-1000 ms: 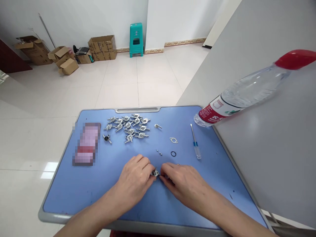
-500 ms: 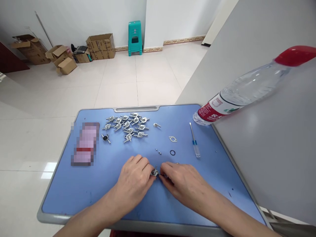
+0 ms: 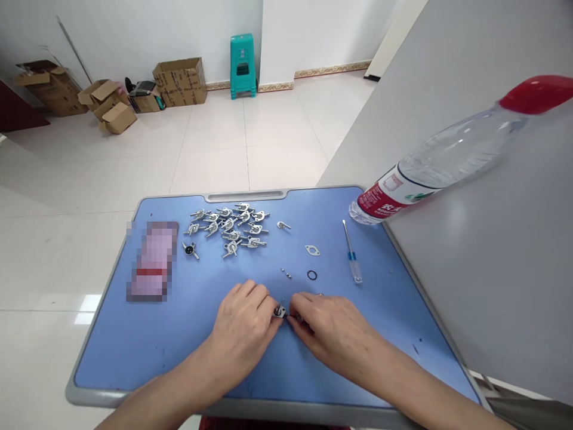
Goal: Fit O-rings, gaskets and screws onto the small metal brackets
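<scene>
My left hand (image 3: 244,316) is closed, pinching a small metal fuel valve (image 3: 280,311) between thumb and fingertips. The valve has a flat plate and a thin lever pointing up. Close on its right, my right hand (image 3: 329,322) is closed too, fingertips pressed together by the valve's edge. A dark, thin tip and something shiny show beneath those fingers, but I cannot make out what they belong to. Just beyond the hands lie several tiny screws (image 3: 286,273), a black rubber ring (image 3: 312,275) and a flat metal plate with holes (image 3: 312,250).
Several similar valves (image 3: 230,224) are grouped at the table's back, with one valve body (image 3: 190,250) turned differently and a loose lever (image 3: 283,225). A screwdriver (image 3: 352,257) and a water bottle (image 3: 403,179) are on the right. A blurred pinkish item (image 3: 154,257) lies left.
The view has shifted slightly. Both hands keep nearly the same place and hold around the valve; the things on the table stay put.
</scene>
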Demonstrator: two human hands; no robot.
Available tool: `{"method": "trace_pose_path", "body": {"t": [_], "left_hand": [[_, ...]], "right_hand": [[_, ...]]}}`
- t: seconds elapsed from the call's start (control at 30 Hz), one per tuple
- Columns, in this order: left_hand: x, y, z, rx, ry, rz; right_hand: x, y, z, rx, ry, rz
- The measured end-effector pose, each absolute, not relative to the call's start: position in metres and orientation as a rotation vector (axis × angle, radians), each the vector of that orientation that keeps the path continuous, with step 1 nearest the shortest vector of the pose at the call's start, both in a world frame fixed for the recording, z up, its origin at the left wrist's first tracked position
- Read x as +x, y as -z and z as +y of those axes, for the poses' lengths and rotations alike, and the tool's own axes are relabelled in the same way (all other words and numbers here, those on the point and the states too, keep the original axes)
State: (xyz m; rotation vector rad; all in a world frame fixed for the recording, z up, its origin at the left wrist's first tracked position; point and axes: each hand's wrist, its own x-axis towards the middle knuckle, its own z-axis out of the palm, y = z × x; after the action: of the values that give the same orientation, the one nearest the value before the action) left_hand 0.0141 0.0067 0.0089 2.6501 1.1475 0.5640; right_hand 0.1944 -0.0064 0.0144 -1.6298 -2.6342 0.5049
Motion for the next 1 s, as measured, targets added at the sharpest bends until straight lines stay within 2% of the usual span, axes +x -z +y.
{"method": "trace_pose_path", "body": {"t": [0.53,0.83,1.0], "left_hand": [[0.01,-0.01,0.007,2.601,-0.456,1.076],[0.008,-0.013,0.009,2.503,-0.405,1.082],[0.008,-0.015,0.011,2.519,-0.409,1.053]], "right_hand": [[0.197,-0.02,-0.006,-1.582,-0.659,-2.644],[0.218,-0.021,-0.043,-1.184,-0.305,-2.773],[0.218,-0.013,-0.053,-1.35,-0.104,-2.768]]}}
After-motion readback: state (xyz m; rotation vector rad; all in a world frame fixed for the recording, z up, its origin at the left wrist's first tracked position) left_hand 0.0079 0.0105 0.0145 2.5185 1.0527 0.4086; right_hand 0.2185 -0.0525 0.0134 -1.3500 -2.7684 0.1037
